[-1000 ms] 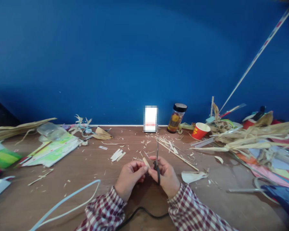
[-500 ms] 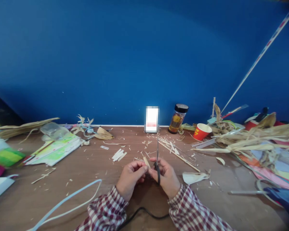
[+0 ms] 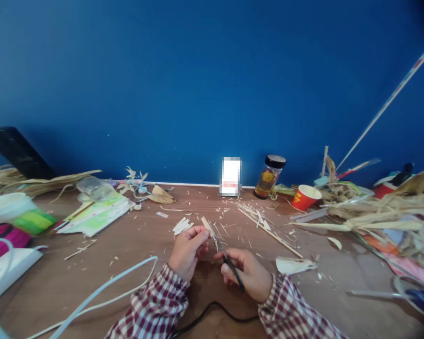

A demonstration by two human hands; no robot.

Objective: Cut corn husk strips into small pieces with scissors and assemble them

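Between thumb and fingers, my left hand [image 3: 191, 248] pinches a short pale strip [image 3: 207, 223], which looks like dried husk or straw. My right hand [image 3: 249, 270] is closed around the black handles of a pair of scissors [image 3: 232, 269]. The blades point up and left and lie against or close beside the strip; whether they touch it I cannot tell. Just behind my left hand lies a small stack of cut pale strips [image 3: 182, 225]. Thin slivers and tiny offcuts are strewn on the brown table [image 3: 144, 254] around both hands.
Farther back stand a lidded jar of amber liquid [image 3: 269, 177] and a red paper cup [image 3: 306, 197]. Dried husks [image 3: 381, 212] pile up at the right. A painted sheet [image 3: 95, 214] lies at the left, with a white cable [image 3: 109, 282] in front. A black cord [image 3: 212, 306] runs between my forearms.
The scissors have swung from upright to leaning left, toward the strip. My right hand has moved away from my left, which has lifted the strip slightly up and left. The view has shifted left.
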